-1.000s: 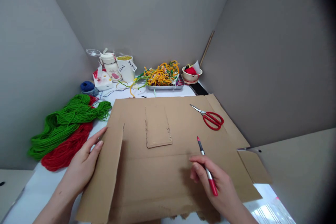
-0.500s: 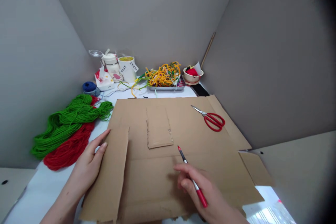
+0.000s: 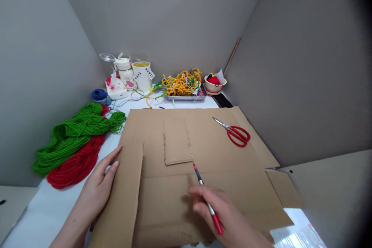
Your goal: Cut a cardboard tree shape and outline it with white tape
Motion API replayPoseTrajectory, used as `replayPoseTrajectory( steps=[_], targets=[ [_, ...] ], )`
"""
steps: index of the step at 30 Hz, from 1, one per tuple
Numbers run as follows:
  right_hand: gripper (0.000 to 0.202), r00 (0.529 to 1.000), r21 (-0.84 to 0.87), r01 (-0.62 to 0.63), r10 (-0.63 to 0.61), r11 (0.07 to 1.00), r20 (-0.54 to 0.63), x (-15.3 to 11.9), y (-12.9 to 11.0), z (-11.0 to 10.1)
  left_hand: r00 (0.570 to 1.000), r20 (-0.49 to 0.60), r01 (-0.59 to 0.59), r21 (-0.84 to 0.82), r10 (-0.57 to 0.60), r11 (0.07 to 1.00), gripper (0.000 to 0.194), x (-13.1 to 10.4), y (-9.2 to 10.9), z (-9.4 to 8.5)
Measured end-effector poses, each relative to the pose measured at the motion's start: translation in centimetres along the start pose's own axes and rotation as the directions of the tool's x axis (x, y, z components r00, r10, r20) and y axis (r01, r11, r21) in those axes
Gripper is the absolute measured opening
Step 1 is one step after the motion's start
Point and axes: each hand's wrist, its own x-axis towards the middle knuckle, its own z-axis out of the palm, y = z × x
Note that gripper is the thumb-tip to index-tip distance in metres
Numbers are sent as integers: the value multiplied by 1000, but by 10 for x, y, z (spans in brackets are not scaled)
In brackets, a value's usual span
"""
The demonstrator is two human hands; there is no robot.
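Left hand holding raised cardboard flap by outer edge, thumb on top. Right hand bent, fingers curled around red-silver pen, tip just beside near-right corner of ragged cardboard rectangle. Beyond: red-handled metal scissors.

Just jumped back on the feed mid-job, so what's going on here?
The person's left hand touches the left edge of a raised brown cardboard panel. The right hand holds a slim red-and-silver pen, its tip near the lower right corner of a small brown cardboard rectangle; whether it touches is unclear. That rectangle lies on a large brown cardboard sheet, as do metal scissors with red handles. Bundles of bright green yarn and red yarn lie off to the left.
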Motion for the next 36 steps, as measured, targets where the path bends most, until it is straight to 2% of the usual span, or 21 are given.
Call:
replayPoseTrajectory(
  steps=[4,10,17,20,24,28,32,36],
  targets=[
    [19,1000,-16,-15,15,1000,3,2,-1,2,1000,15,12,3,-12,1000,52,-1,-3,1],
    [19,1000,1,-4,4,1000,-7,5,-5,0,998,29,-64,69,62,996,53,8,2,-5],
    [21,1000,38,0,0,999,-5,6,-3,-2,986,37,-165,168,161,972,54,28,12,-10],
    [28,1000,79,-14,12,997,22,7,0,-3,971,50,-238,198,233,951,54,48,25,-8],
    [36,998,101,14,-19,995,55,11,-2,-5,938,100,-346,274,331,897,60,88,52,4],
    [32,999,86,42,-44,995,21,16,-7,-6,876,148,-482,270,459,833,61,127,70,22],
    [27,1000,-2,-7,7,1000,-27,16,-1,-11,904,120,-428,249,411,869,62,147,68,35],
    [27,987,-100,-56,40,993,-157,16,21,-28,931,113,-364,225,347,904,61,139,59,33]
  ],
)
